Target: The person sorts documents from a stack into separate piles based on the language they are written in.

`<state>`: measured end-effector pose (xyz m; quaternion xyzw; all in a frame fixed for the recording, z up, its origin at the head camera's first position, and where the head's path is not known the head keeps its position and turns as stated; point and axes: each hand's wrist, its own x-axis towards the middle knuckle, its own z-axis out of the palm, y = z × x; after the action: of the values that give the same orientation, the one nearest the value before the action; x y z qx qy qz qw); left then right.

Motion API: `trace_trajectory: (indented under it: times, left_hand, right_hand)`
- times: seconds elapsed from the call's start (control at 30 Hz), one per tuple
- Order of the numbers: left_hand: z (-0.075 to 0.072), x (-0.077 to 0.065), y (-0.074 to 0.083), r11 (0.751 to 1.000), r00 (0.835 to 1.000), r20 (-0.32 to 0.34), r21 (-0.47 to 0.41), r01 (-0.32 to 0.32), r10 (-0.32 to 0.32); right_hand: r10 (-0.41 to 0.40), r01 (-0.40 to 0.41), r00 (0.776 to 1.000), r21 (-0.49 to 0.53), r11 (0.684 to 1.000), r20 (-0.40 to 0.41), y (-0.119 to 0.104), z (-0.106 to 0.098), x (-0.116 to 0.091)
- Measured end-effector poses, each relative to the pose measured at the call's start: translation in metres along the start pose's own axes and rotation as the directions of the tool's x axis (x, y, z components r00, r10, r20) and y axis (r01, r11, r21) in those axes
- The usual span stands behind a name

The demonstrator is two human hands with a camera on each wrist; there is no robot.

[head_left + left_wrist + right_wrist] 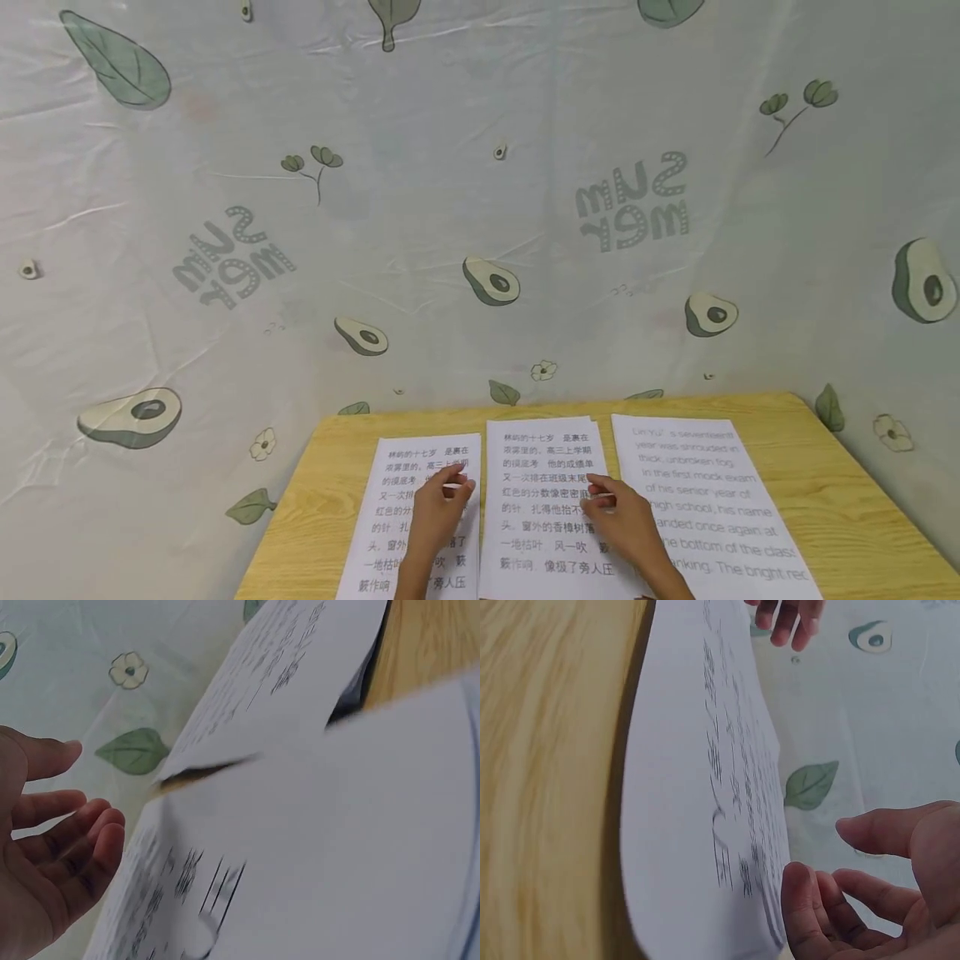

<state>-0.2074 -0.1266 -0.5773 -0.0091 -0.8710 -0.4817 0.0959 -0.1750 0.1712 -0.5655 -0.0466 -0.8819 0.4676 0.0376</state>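
Three stacks of white printed paper lie side by side on the wooden table. The left stack (382, 521) and middle stack (534, 508) carry large Chinese characters; the right stack (712, 517) carries English text. My left hand (441, 512) hovers over the right side of the left stack, fingers loosely bent and holding nothing. Over the gap between the middle and right stacks is my right hand (626, 521), its thumb and fingers apart with nothing between them. In the left wrist view, the left hand (56, 855) stays apart from the paper. The right hand (877, 889) appears beside a paper edge.
The wooden table (311, 500) ends against a pale sheet (420, 208) hanging behind it, printed with avocados, leaves and flowers. Narrow gaps separate the stacks. Bare wood (847, 492) shows right of the English pages.
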Motion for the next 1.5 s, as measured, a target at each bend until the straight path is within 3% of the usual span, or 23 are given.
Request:
trace_trajectory:
  times: [0.3, 0.63, 0.9, 1.03, 1.2, 1.5]
  left_hand:
    - [0.019, 0.001, 0.005, 1.0, 0.999, 0.034, -0.023, 0.005, -0.004]
    - [0.032, 0.002, 0.005, 0.997, 0.998, 0.013, 0.034, 0.065, -0.065]
    - [0.041, 0.001, 0.001, 0.996, 0.998, 0.037, 0.077, 0.045, -0.048]
    - [0.043, 0.002, 0.002, 0.994, 0.999, 0.041, 0.111, 0.022, -0.026]
    - [0.044, 0.0, 0.006, 0.99, 0.997, 0.06, 0.134, 0.046, -0.054]
    - [0.042, 0.0, 0.014, 0.994, 0.996, 0.072, 0.106, 0.037, -0.045]
  right_hand:
    - [0.006, -0.006, 1.0, -0.047, 0.999, -0.013, 0.009, -0.012, 0.004]
    - [0.005, -0.003, 1.0, -0.095, 0.995, 0.026, 0.019, -0.017, 0.012]
    - [0.02, -0.016, 0.999, -0.12, 0.993, 0.038, 0.026, -0.016, 0.011]
    - [-0.001, 0.007, 0.999, -0.134, 0.991, 0.045, 0.027, -0.015, 0.011]
    - [-0.012, 0.02, 0.998, -0.155, 0.988, 0.054, 0.027, -0.015, 0.012]
    - [-0.025, 0.029, 0.999, -0.112, 0.993, 0.045, 0.023, -0.02, 0.014]
